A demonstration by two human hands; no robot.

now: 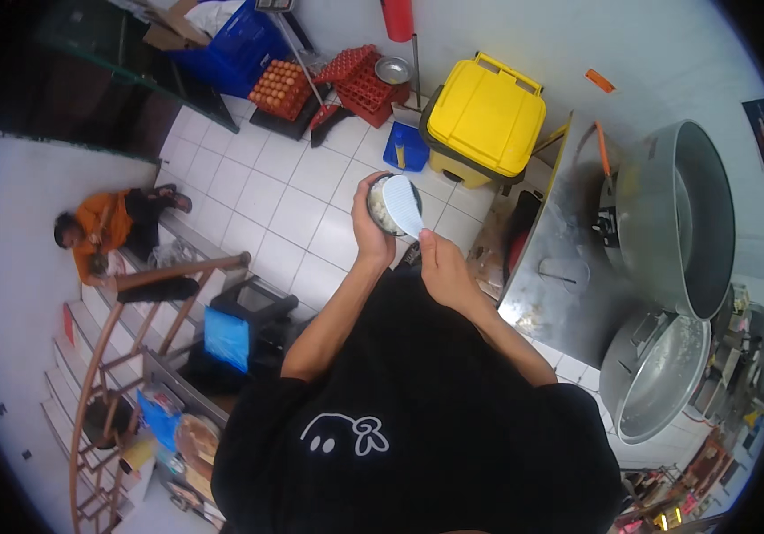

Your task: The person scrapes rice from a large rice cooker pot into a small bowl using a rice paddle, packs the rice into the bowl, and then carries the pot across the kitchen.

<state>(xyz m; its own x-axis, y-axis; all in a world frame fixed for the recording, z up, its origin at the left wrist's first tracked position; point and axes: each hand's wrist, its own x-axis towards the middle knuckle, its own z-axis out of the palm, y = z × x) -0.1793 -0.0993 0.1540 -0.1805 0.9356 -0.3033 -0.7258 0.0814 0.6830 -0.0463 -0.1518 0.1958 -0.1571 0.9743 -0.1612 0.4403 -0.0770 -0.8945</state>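
Observation:
My left hand (374,230) is wrapped around a small dark-rimmed bowl (419,193) in front of my chest. White rice (380,208) shows inside it, partly hidden by the paddle. In my right hand (447,267) is the handle of a pale blue rice paddle (402,203) with a dimpled blade. The blade lies flat across the bowl's opening, over the rice. Whether it presses on the rice, I cannot tell.
At right, a large metal pot (649,213) and a metal basin (662,380) stand by a steel table (555,294). Ahead are a yellow lidded bin (488,120) and egg trays (280,87). A person (105,227) sits on the stairs behind a railing (181,272).

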